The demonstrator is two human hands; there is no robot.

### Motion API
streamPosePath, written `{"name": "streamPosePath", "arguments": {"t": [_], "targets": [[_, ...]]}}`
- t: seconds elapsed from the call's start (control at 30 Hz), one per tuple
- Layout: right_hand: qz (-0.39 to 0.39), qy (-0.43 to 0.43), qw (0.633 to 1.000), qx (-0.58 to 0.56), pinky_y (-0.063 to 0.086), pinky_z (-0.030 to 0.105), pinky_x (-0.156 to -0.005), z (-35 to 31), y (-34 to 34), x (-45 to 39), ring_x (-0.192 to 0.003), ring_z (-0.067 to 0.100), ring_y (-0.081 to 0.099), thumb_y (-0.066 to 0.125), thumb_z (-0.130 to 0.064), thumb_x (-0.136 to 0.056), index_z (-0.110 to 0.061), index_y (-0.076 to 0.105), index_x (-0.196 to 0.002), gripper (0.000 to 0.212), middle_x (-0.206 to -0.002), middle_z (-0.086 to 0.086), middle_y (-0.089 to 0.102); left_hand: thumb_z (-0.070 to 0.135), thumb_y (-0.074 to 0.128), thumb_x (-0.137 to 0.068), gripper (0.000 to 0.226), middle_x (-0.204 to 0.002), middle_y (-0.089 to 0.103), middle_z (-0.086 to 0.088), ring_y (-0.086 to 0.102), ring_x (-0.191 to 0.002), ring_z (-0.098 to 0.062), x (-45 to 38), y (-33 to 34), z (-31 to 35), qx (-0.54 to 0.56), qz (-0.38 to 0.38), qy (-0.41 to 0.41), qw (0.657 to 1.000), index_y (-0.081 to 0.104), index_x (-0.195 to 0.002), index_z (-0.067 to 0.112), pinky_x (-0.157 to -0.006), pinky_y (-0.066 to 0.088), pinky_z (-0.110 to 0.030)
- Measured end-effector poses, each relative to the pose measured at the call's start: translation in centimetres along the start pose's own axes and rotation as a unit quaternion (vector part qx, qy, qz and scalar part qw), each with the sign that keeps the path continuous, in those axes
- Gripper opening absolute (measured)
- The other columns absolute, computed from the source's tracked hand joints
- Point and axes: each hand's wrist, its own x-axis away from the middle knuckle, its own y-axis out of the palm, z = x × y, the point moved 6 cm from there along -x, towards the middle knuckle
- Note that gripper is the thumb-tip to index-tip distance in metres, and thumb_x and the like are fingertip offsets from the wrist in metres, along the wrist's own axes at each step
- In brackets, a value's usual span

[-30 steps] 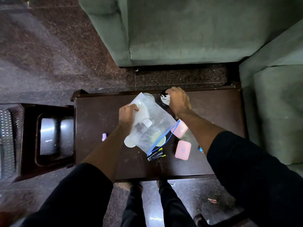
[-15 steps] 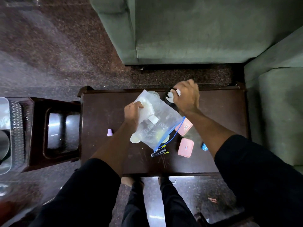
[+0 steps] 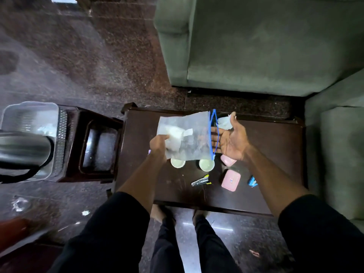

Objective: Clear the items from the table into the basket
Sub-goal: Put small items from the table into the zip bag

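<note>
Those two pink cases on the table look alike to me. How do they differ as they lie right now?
The nearer pink case lies fully in view, its lid with a small label facing up. The farther pink case is partly hidden under the right hand, so only part of it shows and no label can be seen. The nearer one lies beside the blue stapler; the farther one lies beside a pale cup. Both are pink, round-cornered, and rest on the dark table.

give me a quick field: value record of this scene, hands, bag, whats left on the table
left hand: grips the clear zip bag at its closed end
right hand: palm up at the bag's blue-edged mouth, fingers open
bag: lifted above the table, white items inside
on table: two pale cups, two pink cases, stapler, blue item
basket: left, on the stand
</note>
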Motion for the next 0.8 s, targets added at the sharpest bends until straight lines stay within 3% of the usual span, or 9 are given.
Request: {"name": "streamPosePath", "arguments": {"t": [0.07,0.13,0.17,0.23,0.33,0.47,0.57,0.7,0.8], "targets": [[0.015,-0.027,0.997,0.066,0.054,0.038,-0.087,0.5,2.0,0.5,-0.092,0.025,0.072,0.061,-0.075,-0.080,-0.015,0.072,-0.122,0.074,-0.109,0.010,0.074,0.003,0.062,-0.087,0.016,-0.105,0.064,-0.017,0.062,-0.098,-0.038,1.0,-1.1,0.0,0.018,-0.006,-0.006,1.000,0.066,-0.102,0.005,-0.090,0.053,-0.067],[0.059,-0.084,0.980,0.171,0.055,0.028,-0.070,0.8,3.9,0.7,-0.073,0.011,0.070,0.074,-0.034,-0.091,-0.018,0.073,-0.100,0.018,-0.091,0.003,0.074,0.000,0.064,-0.092,0.021,-0.112,0.067,-0.016,0.065,-0.105,-0.039,1.5,-2.4,0.0,0.007,0.004,0.025,1.000,0.066,-0.112,0.004,-0.091,0.054,-0.067],[0.099,-0.120,0.959,0.236,0.052,0.026,-0.064,0.9,4.5,0.7,-0.064,0.006,0.068,0.080,-0.017,-0.087,-0.016,0.071,-0.093,0.010,-0.084,0.002,0.072,0.001,0.068,-0.092,0.022,-0.113,0.070,-0.014,0.067,-0.107,-0.038,1.5,-3.3,0.4,-0.024,0.019,0.068,0.997,0.068,-0.113,0.004,-0.091,0.056,-0.063],[0.193,-0.188,0.884,0.382,0.046,0.027,-0.060,0.9,5.2,0.3,-0.057,0.008,0.061,0.082,-0.002,-0.080,-0.013,0.067,-0.083,0.019,-0.074,0.001,0.066,0.008,0.074,-0.090,0.023,-0.109,0.073,-0.009,0.071,-0.107,-0.033,2.0,-5.1,1.3,-0.161,0.051,0.163,0.972,0.069,-0.112,0.007,-0.087,0.061,-0.048],[0.264,-0.246,0.747,0.558,0.036,0.033,-0.063,1.9,7.9,0.0,-0.068,0.027,0.051,0.069,-0.011,-0.085,-0.014,0.056,-0.086,0.013,-0.075,0.005,0.056,0.023,0.075,-0.090,0.035,-0.117,0.070,-0.007,0.067,-0.108,-0.029,2.5,-7.1,1.9,-0.357,0.096,0.231,0.900,0.063,-0.121,0.010,-0.081,0.049,-0.033],[0.199,-0.247,0.744,0.588,0.038,0.036,-0.070,5.6,11.6,-2.3,-0.088,0.036,0.058,0.055,-0.013,-0.095,-0.016,0.051,-0.107,0.013,-0.089,0.009,0.056,0.021,0.066,-0.098,0.050,-0.135,0.065,-0.009,0.064,-0.118,-0.033,2.2,-10.1,1.9,-0.364,0.149,0.215,0.894,0.044,-0.143,0.018,-0.084,0.045,-0.036],[0.246,-0.246,0.744,0.570,0.051,0.043,-0.075,5.6,13.7,-4.6,-0.091,0.040,0.061,0.050,-0.007,-0.092,-0.018,0.052,-0.111,0.022,-0.093,0.013,0.063,0.019,0.068,-0.091,0.082,-0.156,0.047,-0.005,0.051,-0.136,-0.028,0.3,-10.8,3.3,-0.386,0.083,0.324,0.860,0.023,-0.160,0.024,-0.105,0.043,-0.041],[0.328,-0.276,0.729,0.534,0.052,0.045,-0.079,3.5,15.0,-7.7,-0.096,0.037,0.063,0.061,-0.003,-0.083,-0.014,0.061,-0.106,0.026,-0.099,0.011,0.068,0.047,0.065,-0.075,0.085,-0.141,0.055,-0.014,0.054,-0.120,-0.027,-4.6,-9.7,4.6,-0.448,-0.022,0.405,0.797,0.048,-0.151,0.013,-0.103,0.046,-0.038],[0.300,-0.274,0.717,0.567,0.051,0.041,-0.081,2.4,15.2,-10.9,-0.100,0.032,0.063,0.071,-0.006,-0.077,-0.017,0.060,-0.106,0.033,-0.105,0.005,0.066,0.022,0.082,-0.081,0.088,-0.141,0.045,-0.013,0.050,-0.121,-0.024,-7.4,-8.3,5.9,-0.495,-0.032,0.360,0.791,0.039,-0.157,0.012,-0.094,0.040,-0.020]]}}
